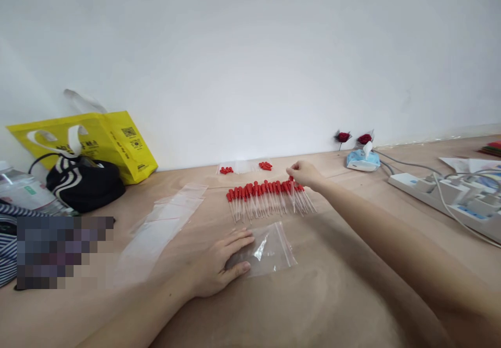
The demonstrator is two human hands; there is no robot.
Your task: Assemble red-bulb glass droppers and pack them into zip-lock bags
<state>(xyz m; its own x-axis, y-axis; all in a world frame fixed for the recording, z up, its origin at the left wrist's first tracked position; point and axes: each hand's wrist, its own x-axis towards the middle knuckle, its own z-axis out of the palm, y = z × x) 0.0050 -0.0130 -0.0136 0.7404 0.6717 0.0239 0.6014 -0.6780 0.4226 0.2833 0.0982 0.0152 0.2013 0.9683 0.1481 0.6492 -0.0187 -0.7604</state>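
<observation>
The left hand (pixel 223 265) hides the left part of a clear zip bag (pixel 272 251), its thumb spread from its fingers. The right hand (pixel 304 174) pinches one red-topped tube (pixel 293 198), its fingers covering part of the red top; the tube points down below them, against the right part of an overlapping row of similar tubes (pixel 256 190) on the counter (pixel 340 296), and whether it touches them cannot be told.

Two QR codes (pixel 128 132) mark the yellow bag (pixel 111 152); its black lettering (pixel 92 143) is illegible.
</observation>
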